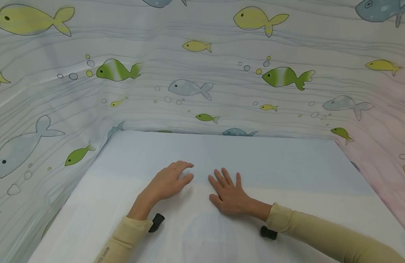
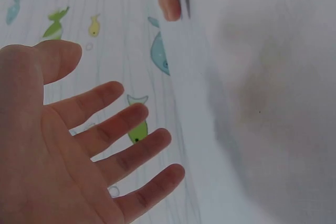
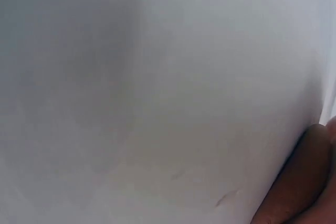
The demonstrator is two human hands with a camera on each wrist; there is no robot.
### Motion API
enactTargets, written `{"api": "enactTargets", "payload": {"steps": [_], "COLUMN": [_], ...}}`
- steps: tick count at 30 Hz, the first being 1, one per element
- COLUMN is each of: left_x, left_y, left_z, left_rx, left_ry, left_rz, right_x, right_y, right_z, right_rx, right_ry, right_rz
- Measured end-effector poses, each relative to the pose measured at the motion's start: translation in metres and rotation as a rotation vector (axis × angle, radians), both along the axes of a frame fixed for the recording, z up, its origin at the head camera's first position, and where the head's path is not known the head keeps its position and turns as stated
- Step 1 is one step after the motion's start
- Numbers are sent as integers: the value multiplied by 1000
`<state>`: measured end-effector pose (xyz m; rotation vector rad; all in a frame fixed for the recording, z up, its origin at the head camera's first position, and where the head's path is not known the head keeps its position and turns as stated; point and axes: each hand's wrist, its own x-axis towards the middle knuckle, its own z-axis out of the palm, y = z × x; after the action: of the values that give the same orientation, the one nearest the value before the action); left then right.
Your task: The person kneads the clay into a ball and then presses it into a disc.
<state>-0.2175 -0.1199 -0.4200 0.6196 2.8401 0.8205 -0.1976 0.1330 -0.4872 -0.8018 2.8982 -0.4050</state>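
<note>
In the head view a broad white surface (image 1: 288,160) stretches under both hands. My left hand (image 1: 167,182) hovers just over its middle, palm turned inward, with thumb and fingers apart and nothing between them. Its spread fingers (image 2: 131,163) show plainly in the left wrist view. To the right, my right hand (image 1: 230,197) lies palm down on the white surface, fingers fanned out. Only part of that hand (image 3: 299,187) shows at the lower right corner of the right wrist view, close against the surface.
A cloth printed with fish (image 1: 189,65) hangs behind and along both sides of the white surface. Its far edge meets the cloth. A black wrist piece (image 1: 156,223) sits by the left cuff, another black piece (image 1: 268,233) by the right cuff.
</note>
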Motion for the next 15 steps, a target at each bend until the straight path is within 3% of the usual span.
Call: {"api": "enactTargets", "payload": {"steps": [15], "left_x": [-20], "left_y": [7], "left_z": [-2], "left_rx": [40], "left_ry": [28], "left_rz": [-23], "right_x": [-16], "right_y": [-4], "right_z": [-6], "right_rx": [-68], "right_ry": [-92], "right_rz": [-58]}}
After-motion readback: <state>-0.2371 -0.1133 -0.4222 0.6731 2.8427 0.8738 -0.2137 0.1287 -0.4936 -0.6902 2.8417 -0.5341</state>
